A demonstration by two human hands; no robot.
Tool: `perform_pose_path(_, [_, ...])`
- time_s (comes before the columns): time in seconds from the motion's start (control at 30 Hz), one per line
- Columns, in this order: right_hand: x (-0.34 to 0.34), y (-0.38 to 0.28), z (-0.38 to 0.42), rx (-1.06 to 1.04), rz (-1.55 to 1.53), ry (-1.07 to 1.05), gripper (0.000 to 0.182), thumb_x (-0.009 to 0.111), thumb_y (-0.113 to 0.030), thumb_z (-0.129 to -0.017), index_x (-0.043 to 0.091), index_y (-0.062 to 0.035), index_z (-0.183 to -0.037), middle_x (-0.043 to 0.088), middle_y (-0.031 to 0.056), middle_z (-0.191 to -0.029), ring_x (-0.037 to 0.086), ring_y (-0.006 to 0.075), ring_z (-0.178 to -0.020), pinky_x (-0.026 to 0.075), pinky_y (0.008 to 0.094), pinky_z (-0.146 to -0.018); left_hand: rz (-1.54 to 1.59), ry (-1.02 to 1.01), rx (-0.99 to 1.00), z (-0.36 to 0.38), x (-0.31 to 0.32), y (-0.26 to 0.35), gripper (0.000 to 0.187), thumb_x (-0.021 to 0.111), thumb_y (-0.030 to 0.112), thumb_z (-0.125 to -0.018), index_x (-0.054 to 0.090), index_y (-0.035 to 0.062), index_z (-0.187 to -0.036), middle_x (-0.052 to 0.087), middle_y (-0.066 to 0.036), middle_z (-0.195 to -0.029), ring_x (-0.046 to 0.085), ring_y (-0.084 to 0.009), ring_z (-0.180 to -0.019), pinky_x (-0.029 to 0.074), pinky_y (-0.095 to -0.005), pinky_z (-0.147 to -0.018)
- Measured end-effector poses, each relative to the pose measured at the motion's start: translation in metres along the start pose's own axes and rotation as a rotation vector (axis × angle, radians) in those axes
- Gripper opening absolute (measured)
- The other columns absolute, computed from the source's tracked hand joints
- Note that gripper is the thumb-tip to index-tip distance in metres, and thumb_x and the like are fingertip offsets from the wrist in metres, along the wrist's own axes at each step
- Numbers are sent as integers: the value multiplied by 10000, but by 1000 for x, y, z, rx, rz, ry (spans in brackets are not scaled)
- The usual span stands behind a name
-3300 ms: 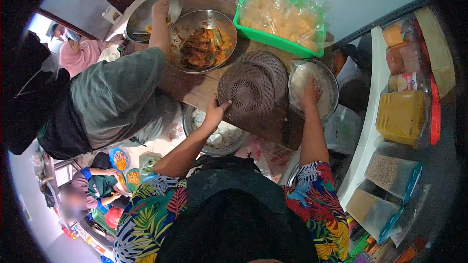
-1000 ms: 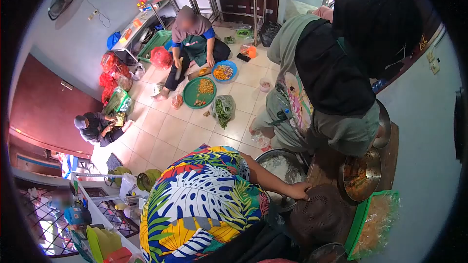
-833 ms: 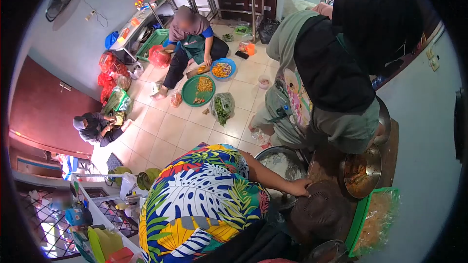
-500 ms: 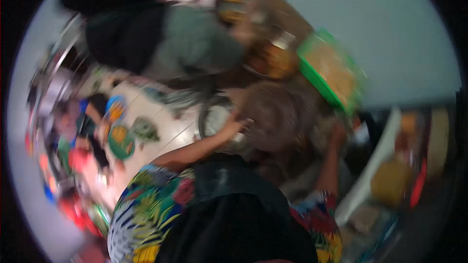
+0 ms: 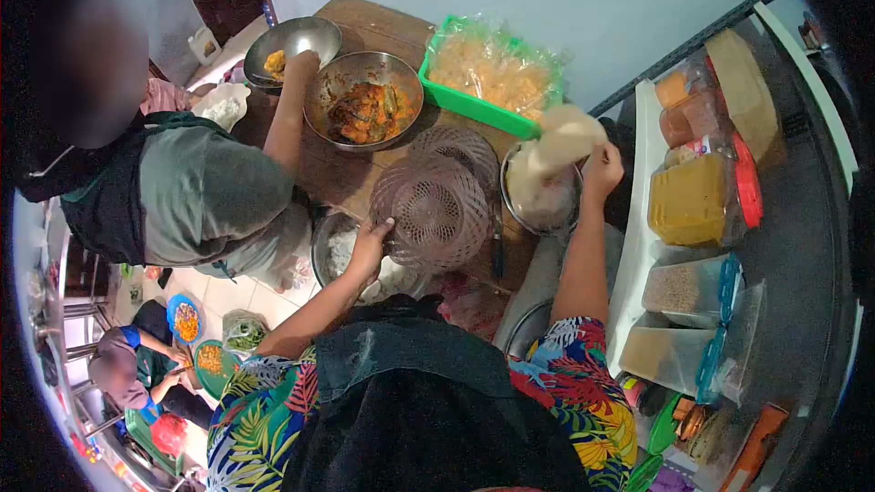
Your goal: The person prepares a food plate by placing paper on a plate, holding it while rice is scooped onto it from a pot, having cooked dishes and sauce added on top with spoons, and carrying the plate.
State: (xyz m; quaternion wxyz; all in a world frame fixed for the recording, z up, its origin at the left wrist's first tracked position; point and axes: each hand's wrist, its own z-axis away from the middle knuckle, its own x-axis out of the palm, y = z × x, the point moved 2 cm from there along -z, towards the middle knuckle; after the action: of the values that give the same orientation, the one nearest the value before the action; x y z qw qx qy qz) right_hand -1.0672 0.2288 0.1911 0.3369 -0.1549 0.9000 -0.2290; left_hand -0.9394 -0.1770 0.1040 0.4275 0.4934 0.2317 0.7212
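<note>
My left hand (image 5: 369, 251) grips the rim of a brown woven plate (image 5: 428, 212), which is tilted over a bowl of rice (image 5: 342, 251). A second woven plate (image 5: 469, 150) lies partly behind it on the wooden table. My right hand (image 5: 602, 169) is raised at the right, closed on a pale, round, flat thing (image 5: 570, 138), smeared by motion, above a metal pot (image 5: 509, 210). Pale contents show inside the pot.
A green tray (image 5: 474, 107) of plastic-wrapped food stands behind the plates. A co-worker (image 5: 219, 200) at the left reaches toward a metal bowl (image 5: 415, 82) of reddish food and a wok (image 5: 319, 32). Shelves (image 5: 643, 219) with containers are at the right; another person (image 5: 118, 374) sits lower left.
The view has turned and become sharper. My left hand now grips the woven plate's rim. My right hand is raised with the pale flat thing over the pot.
</note>
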Motion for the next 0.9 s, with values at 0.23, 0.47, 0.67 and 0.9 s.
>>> perform_pose_path(0.23, [-45,-112,-27,326,-843,115,158,530,-157,-841,512,-11,-782,521,13,-702,509,97,-657,434,268,-568,-154,104,33,14,8,21,515,467,335,-875,392,-66,-1190,487,-129,-1159,468,-222,-1052,340,-309,-916])
perform_pose_path(0.47, [13,-124,48,623,-1426,-273,251,465,-147,-842,480,-8,-1051,561,97,-1011,565,207,-889,449,337,-809,-8,73,16,25,7,29,652,358,457,-889,306,-85,-1245,355,-172,-1281,377,-235,-1158,290,-317,-974])
perform_pose_path(0.67, [37,-183,116,932,-1488,-566,340,460,-314,-870,491,-46,-1077,562,63,-989,538,193,-909,430,357,-831,90,52,115,21,-16,22,686,326,493,-886,291,-83,-1258,345,-172,-1292,361,-231,-1168,256,-314,-990])
perform_pose_path(0.9, [38,-213,140,843,-1212,-763,437,488,-230,-852,366,-38,-1225,467,108,-1167,458,232,-1079,377,351,-907,-81,100,142,47,-22,32,546,658,180,-744,405,-50,-1170,530,-130,-1093,529,-201,-961,425,-309,-839])
